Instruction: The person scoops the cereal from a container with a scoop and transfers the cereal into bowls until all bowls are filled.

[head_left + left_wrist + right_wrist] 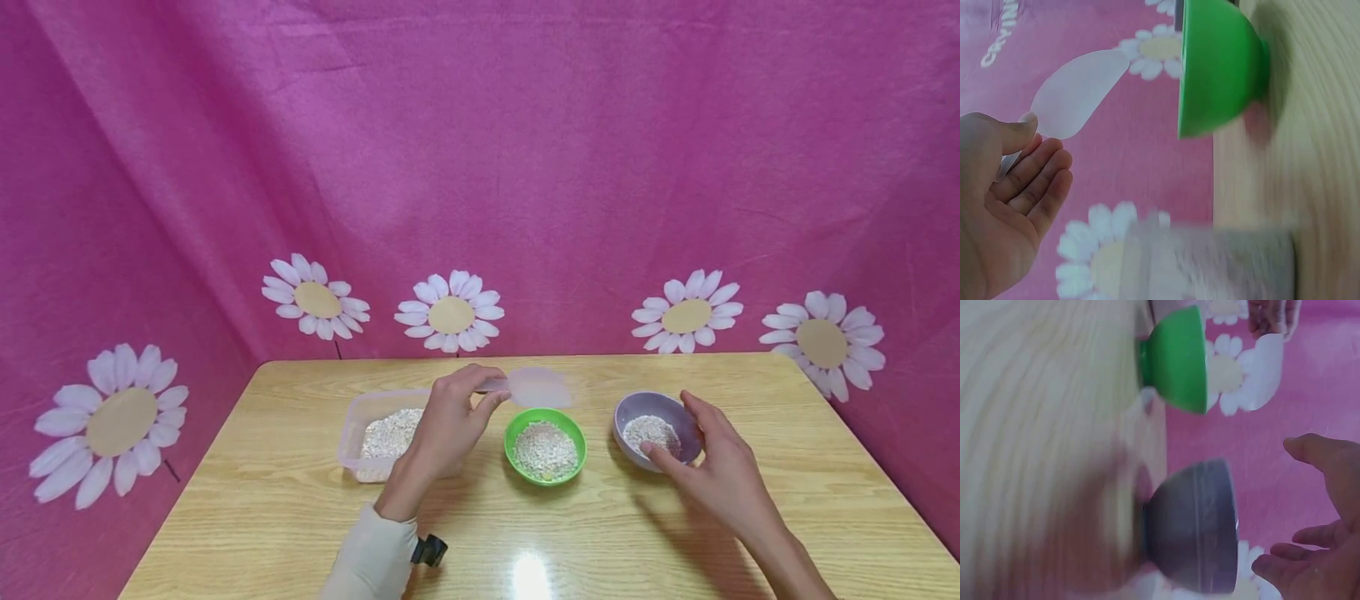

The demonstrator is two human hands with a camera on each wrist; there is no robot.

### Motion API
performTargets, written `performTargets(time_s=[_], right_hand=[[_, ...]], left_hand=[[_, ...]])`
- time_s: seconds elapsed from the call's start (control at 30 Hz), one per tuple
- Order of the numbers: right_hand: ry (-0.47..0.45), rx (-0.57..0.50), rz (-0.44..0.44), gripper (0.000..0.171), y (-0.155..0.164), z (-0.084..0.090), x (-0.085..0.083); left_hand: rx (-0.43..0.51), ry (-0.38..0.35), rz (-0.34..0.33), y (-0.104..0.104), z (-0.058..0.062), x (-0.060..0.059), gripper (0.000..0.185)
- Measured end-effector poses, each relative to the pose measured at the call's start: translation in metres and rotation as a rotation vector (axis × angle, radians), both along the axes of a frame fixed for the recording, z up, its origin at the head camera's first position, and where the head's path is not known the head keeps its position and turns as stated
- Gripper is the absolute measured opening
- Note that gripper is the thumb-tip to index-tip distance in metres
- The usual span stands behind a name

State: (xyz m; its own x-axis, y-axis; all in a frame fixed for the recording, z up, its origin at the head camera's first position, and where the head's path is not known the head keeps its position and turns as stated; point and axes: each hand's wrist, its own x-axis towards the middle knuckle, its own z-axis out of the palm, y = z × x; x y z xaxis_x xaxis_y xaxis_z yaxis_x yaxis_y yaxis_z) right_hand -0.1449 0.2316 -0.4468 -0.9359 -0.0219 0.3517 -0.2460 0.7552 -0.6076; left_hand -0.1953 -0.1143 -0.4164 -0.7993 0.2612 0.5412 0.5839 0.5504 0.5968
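Observation:
My left hand (448, 421) pinches the handle of a translucent white scoop (542, 388) between thumb and fingers. The scoop is held above the back rim of a green bowl (1222, 69), which holds pale, flaky grain (546, 452). In the left wrist view, no grain can be made out on the scoop. To the right stands a purple bowl (1191, 528) with a smaller amount of similar grain. Beside this bowl, my right hand (716, 475) is spread with thumb and fingers apart; the right wrist view shows a gap between hand and rim.
Left of the green bowl is a clear rectangular container (351, 437) of the same pale grain, partly hidden by my left hand. Everything stands on a wooden table (247, 500). A pink cloth (525, 167) with daisies hangs behind it.

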Motion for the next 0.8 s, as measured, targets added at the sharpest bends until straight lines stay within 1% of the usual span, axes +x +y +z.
performTargets(time_s=[0.13, 0.23, 0.33, 0.5, 0.6, 0.73, 0.8], right_hand=[[0.039, -0.033, 0.059, 0.083, -0.022, 0.007, -0.003], [0.019, -0.078, 0.121, 0.078, -0.04, 0.011, -0.004], [0.002, -0.082, 0.165, 0.075, -0.059, 0.015, -0.005], [-0.008, -0.085, 0.227, 0.074, -0.087, 0.017, -0.009], [-0.046, -0.112, 0.259, 0.075, -0.103, 0.016, -0.01], [-0.094, -0.103, 0.27, 0.079, -0.122, 0.015, -0.01], [-0.114, -0.092, 0.275, 0.08, -0.131, 0.015, -0.011]], left_hand=[[0.015, 0.047, 0.064, -0.025, -0.006, 0.003, 0.02], [0.015, 0.062, 0.112, -0.045, -0.008, 0.007, 0.02], [0.008, 0.055, 0.171, -0.067, -0.009, 0.01, 0.021], [-0.016, 0.043, 0.246, -0.101, -0.01, 0.017, 0.02], [-0.042, 0.044, 0.28, -0.119, -0.01, 0.023, 0.02], [-0.084, 0.033, 0.313, -0.137, -0.012, 0.029, 0.02], [-0.111, 0.038, 0.32, -0.143, -0.013, 0.031, 0.02]])
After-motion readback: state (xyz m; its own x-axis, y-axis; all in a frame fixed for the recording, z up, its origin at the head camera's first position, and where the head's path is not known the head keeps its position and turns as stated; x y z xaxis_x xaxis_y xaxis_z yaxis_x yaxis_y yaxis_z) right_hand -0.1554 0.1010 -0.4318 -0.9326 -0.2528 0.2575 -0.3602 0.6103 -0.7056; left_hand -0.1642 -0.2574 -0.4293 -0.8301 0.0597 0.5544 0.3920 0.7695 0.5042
